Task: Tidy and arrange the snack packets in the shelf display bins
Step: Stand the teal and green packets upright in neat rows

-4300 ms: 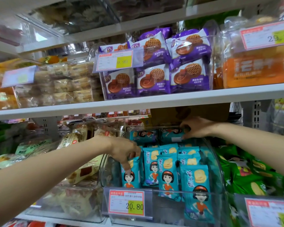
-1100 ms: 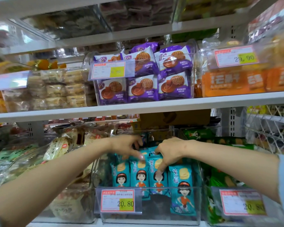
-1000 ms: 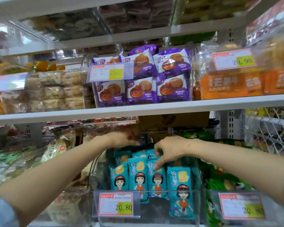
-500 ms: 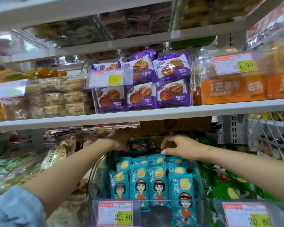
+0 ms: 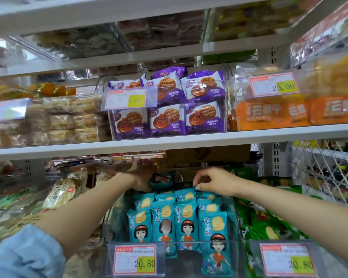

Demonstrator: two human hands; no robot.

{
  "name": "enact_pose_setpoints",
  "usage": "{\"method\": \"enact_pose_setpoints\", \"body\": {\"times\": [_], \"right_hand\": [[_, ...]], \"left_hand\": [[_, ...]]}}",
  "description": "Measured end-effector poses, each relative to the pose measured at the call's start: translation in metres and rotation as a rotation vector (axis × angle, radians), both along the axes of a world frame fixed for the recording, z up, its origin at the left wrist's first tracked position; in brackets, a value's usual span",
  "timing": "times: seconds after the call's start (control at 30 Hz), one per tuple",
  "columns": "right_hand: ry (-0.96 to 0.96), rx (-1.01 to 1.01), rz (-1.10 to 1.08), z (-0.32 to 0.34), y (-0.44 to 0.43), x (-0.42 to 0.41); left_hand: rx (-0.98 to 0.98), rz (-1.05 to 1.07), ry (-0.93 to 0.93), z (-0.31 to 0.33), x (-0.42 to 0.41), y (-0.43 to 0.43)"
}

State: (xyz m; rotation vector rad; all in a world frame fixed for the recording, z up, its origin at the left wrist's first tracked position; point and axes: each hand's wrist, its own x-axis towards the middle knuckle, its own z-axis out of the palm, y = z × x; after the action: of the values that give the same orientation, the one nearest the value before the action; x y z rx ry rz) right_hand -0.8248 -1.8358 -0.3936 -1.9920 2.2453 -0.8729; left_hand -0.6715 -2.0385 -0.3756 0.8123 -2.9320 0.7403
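Hands, change: both hands are now working at the rear of the clear bin (image 5: 235, 215), having moved back from the middle rows where they were pressing a second ago.
Left hand: the left hand (image 5: 143, 175) is reaching deep under the shelf (image 5: 169, 142) and lying against a lone back packet (image 5: 161, 179) that is standing behind the rows. Its fingers (image 5: 147, 164) are blurring, so I cannot tell whether they are grasping or only pushing.
Right hand: the right hand (image 5: 214, 182) is hovering over the rear row with its fingers curling downward and the thumb tip touching a packet's top edge. Whether that is a true pinch I cannot tell.
Teal packets: the teal packets (image 5: 181, 219) are sitting inside the clear bin on the lower shelf level, standing upright in overlapping rows of four and facing forward. The front right one is sitting lower, just behind the bin's front wall.
Price tag: the price tag (image 5: 136, 260) is hanging on the bin's front left.
Neighbours: green packets (image 5: 266, 223) are filling the next bin to the right.
Front rows, change: these are looking straighter and more even than some seconds ago, when the left hand was still poking at the front left packet.
Meaning for the task: the front of this bin is probably finishing up, and the work is shifting to the last loose packets at the back.
Still open: the back packet is likely needing to join the rows.
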Motion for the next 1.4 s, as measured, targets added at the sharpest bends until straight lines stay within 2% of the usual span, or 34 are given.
{"method": "enact_pose_setpoints", "body": {"times": [0.1,0.3,0.37,0.4,0.47,0.57,0.83,1.07,1.23,1.4], "right_hand": [[-0.005,-0.007,0.002,-0.001,-0.001,-0.002],[-0.002,0.009,-0.002,0.000,-0.002,-0.001],[0.007,0.020,-0.002,0.001,-0.002,0.000],[0.007,0.021,-0.006,0.000,-0.001,-0.001],[0.008,0.010,-0.017,0.000,-0.001,-0.001],[-0.013,-0.040,-0.039,-0.001,0.000,-0.002],[-0.147,-0.072,0.032,0.006,0.007,0.017],[-0.315,0.061,0.152,0.007,0.018,0.016],[-0.177,0.121,0.141,0.006,0.030,0.011],[-0.032,0.330,0.153,0.008,0.034,0.015]], "left_hand": [[-0.092,-0.052,0.026,0.002,0.004,0.002],[-0.108,-0.069,0.140,0.013,0.016,-0.001],[-0.075,-0.104,0.264,0.015,0.019,0.000],[-0.007,-0.147,0.379,0.016,0.020,-0.001],[0.258,-0.253,0.624,0.016,0.022,-0.002],[0.594,-0.374,0.775,0.014,0.027,0.009],[0.819,-0.526,0.650,0.002,0.047,0.049],[0.984,-0.567,0.599,0.009,0.055,0.063],[1.104,-0.519,0.519,0.017,0.065,0.061],[1.044,-0.453,0.194,0.010,0.059,0.072]]}}
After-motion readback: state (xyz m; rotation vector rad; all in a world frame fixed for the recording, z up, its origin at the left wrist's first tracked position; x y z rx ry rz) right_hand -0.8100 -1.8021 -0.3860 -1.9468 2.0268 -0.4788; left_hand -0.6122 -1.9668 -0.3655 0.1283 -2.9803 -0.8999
